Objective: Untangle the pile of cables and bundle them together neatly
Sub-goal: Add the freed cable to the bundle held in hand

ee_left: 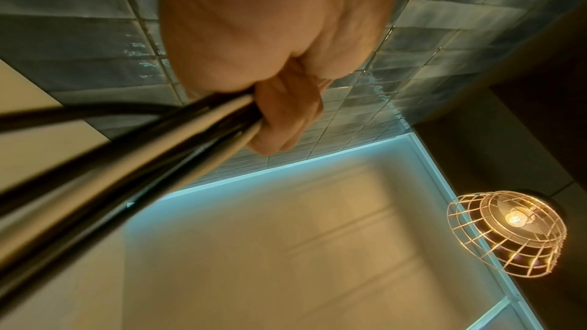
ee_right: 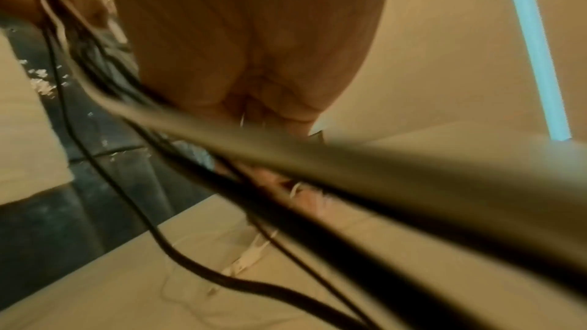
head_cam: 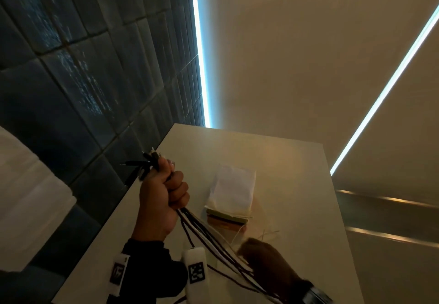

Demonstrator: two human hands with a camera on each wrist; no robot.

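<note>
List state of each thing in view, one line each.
cables: gathered, gripped near plug ends, lifted off table
left hand: fist around cables
right hand: on the strands lower down, blurred
paper stack: lying flat on table
cage lamp: lit

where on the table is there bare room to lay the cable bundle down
The table is bare along its right side, from the far edge to the near end, right of the stack of paper and pads. A smaller bare patch lies beyond the stack. The near left is crowded: the left hand grips the cables, which run to the right hand, with thin ties beside the stack.
</note>
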